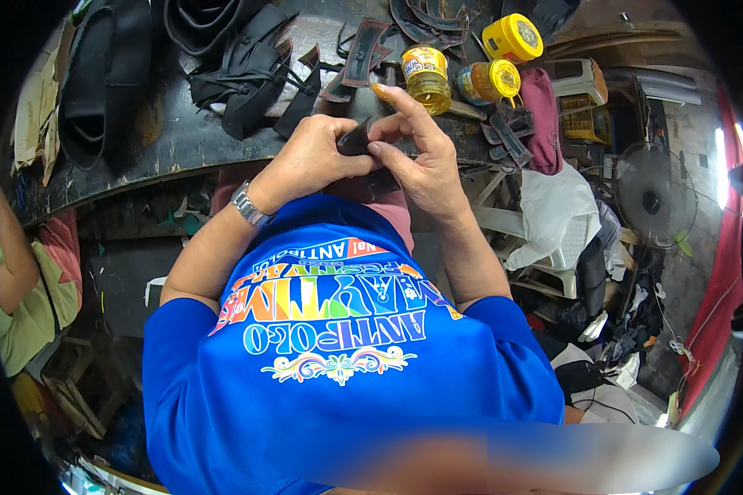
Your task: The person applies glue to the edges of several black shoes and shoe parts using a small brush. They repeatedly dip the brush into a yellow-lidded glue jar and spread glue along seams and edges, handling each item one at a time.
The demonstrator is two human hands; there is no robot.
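Observation:
A small black strip (355, 140), leather-like and curved, is held just off the front edge of the worktable. My left hand (315, 157), with a metal watch on its wrist, is closed around the strip's left side. The thumb and a bent finger of my right hand (428, 169) pinch its right side. The right index finger is raised, and its tip looks coated in something amber. Below my fingers hangs a dark end (382, 183); whether it belongs to the same strip I cannot tell. Beyond my hands stands an open glass jar (428, 89) of yellowish contents.
Black strap pieces (252, 87) and dark-red-edged cut pieces (363, 54) lie across the black worktable (153, 153). Two yellow-lidded jars (512, 38), (491, 81) lie at right, near a maroon cloth (541, 120). A standing fan (654, 198) is farther right; another person (29, 289) is at left.

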